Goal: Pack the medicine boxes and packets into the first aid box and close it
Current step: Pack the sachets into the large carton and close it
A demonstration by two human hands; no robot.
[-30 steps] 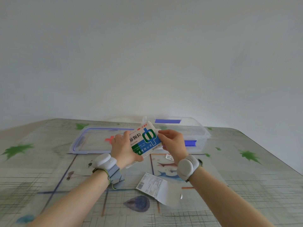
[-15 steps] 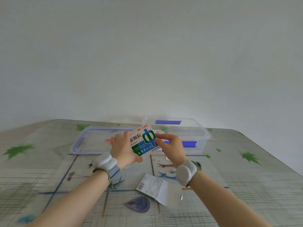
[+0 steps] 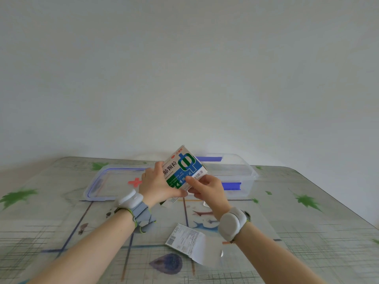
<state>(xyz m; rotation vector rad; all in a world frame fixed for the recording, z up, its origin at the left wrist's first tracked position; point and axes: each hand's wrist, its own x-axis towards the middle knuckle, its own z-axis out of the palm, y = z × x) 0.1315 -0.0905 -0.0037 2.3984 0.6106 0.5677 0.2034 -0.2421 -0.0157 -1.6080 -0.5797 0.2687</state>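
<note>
A white, blue and green medicine box [image 3: 182, 168] is held tilted above the table, in front of the clear first aid box [image 3: 235, 177]. My left hand [image 3: 158, 185] grips its left side and bottom. My right hand [image 3: 207, 187] pinches its lower right corner with thumb and fingers. The first aid box stands open, with blue latches. Its clear lid [image 3: 110, 183] with a red cross lies flat to the left. A white medicine packet [image 3: 188, 240] with a barcode lies on the table near me.
The table [image 3: 307, 232] has a glossy patterned cover with green leaves and rounded far corners. A small scrap [image 3: 167, 203] lies under my left hand. A plain white wall stands behind the table.
The medicine box has tipped more upright and risen slightly. My right hand slid from the box's top right edge down to its lower right corner.
</note>
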